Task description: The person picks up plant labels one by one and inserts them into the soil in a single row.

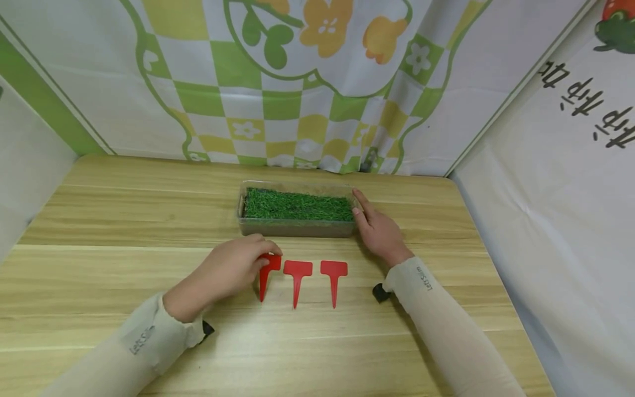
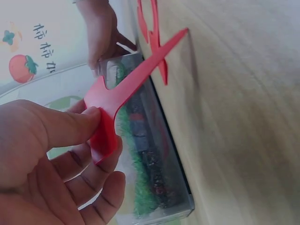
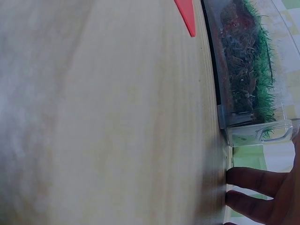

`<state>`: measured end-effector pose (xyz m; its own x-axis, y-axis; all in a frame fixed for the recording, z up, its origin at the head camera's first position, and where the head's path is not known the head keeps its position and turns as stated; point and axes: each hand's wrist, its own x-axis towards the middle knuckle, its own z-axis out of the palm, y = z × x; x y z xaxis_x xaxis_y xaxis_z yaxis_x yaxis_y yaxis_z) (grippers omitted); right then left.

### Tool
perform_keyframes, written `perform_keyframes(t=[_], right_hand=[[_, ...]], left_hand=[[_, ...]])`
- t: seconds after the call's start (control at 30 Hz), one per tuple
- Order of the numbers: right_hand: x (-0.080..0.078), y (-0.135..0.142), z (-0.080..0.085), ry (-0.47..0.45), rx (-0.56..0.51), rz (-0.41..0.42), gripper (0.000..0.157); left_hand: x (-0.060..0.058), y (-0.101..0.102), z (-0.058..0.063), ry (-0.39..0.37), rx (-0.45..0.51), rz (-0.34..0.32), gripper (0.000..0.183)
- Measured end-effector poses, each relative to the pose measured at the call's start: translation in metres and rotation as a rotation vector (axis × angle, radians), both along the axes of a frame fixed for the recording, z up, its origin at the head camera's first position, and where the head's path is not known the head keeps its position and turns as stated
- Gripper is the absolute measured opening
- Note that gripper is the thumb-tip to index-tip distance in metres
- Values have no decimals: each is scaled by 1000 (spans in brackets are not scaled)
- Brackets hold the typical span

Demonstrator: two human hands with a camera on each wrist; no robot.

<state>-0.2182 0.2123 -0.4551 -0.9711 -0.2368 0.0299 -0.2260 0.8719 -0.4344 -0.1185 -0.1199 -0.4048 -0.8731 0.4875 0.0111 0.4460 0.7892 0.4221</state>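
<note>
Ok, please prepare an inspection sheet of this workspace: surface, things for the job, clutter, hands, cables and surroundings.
Surface: light wood-grain table.
Job's things: transparent box containing green grass; three red T-shaped markers, the held marker on the left, the middle marker and right marker lying in front of the box.
Clutter: nothing seen.
Left hand: pinches one marker by its broad end.
Right hand: touches the box's right end.
Cables: nothing seen.
Surroundings: checked, flowered cloth behind; white covering with dark characters at right.
</note>
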Motion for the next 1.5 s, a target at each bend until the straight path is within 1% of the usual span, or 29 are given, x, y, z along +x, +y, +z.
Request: perform_keyframes(t=[0.13, 0.3, 0.67, 0.87, 1.0, 1.23, 1.37, 1.5], right_hand=[[0, 0, 0, 1, -3, -2, 57], [0, 0, -1, 2, -3, -3, 57], [0, -1, 1, -4, -8, -4, 57], [1, 0, 1, -5, -10, -5, 57], [1, -1, 0, 11, -7, -1, 57], [-1, 0, -1, 36, -10, 6, 57], [-1, 0, -2, 38, -16, 7, 57], [0, -1, -1, 39, -22, 6, 57]], left_hand=[[0, -1, 5, 40, 27, -5, 24], [-3, -1, 11, 60, 33, -4, 25], [-14, -3, 36, 54, 41, 9, 29], [-21, -3, 49, 104, 42, 39, 28], [-26, -5, 57, 138, 56, 54, 27], [-38, -7, 73, 218, 86, 111, 25], [-46, -6, 77, 226, 72, 136, 27], [-54, -4, 76, 225, 66, 153, 27]])
